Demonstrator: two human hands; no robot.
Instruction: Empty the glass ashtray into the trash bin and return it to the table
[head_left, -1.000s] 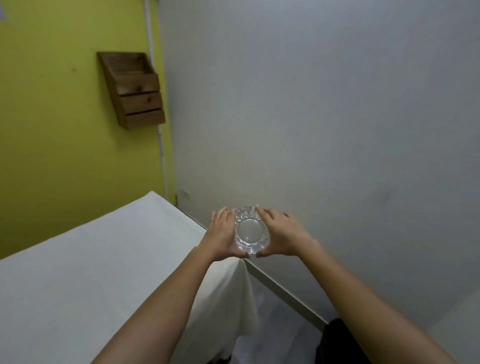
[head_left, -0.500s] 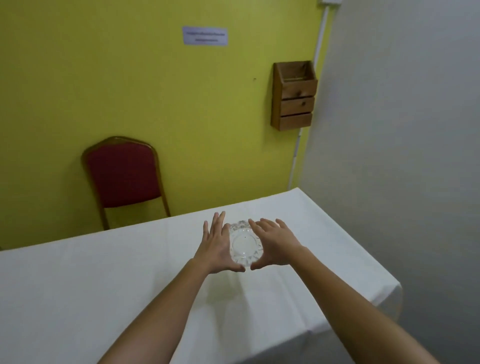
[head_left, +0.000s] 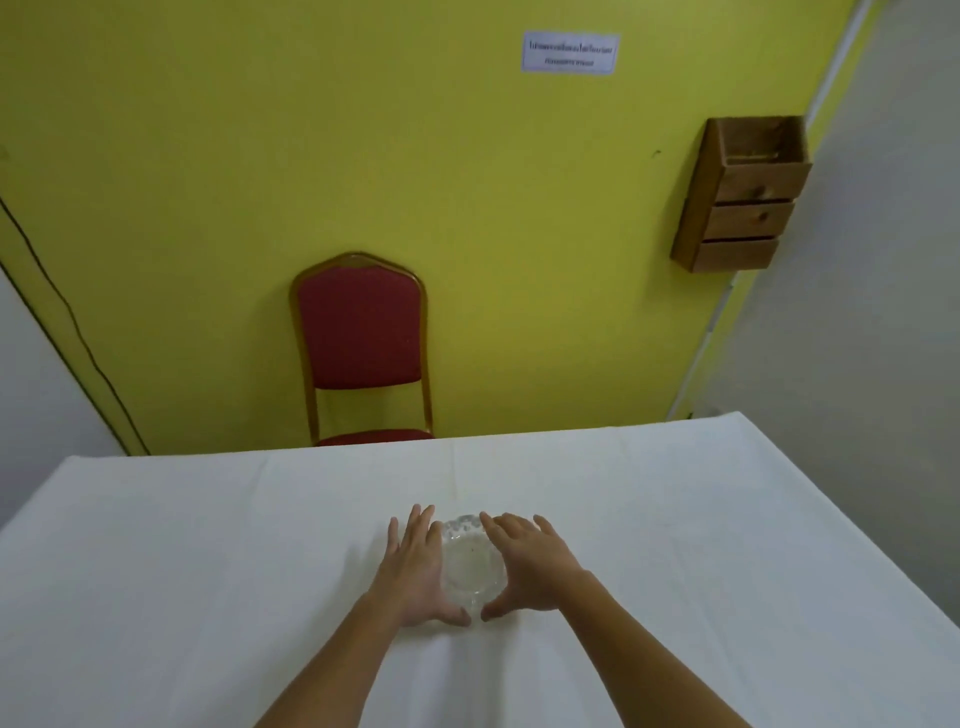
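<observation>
The clear glass ashtray (head_left: 474, 564) sits low on the white tablecloth of the table (head_left: 208, 571), near its middle. My left hand (head_left: 415, 569) cups its left side and my right hand (head_left: 530, 564) cups its right side, thumbs nearly meeting at the near rim. Both hands still hold it, fingers spread along the glass. The bowl looks empty apart from a tiny speck. No trash bin is in view.
A red padded chair (head_left: 361, 338) with a gold frame stands behind the table against the yellow wall. A wooden wall box (head_left: 743, 197) hangs at the upper right beside the grey wall. The table's right edge runs diagonally at the right.
My view swung left from the grey wall to face the table. Both hands carried the ashtray from beyond the table corner over the cloth and lowered it onto the table's middle.
</observation>
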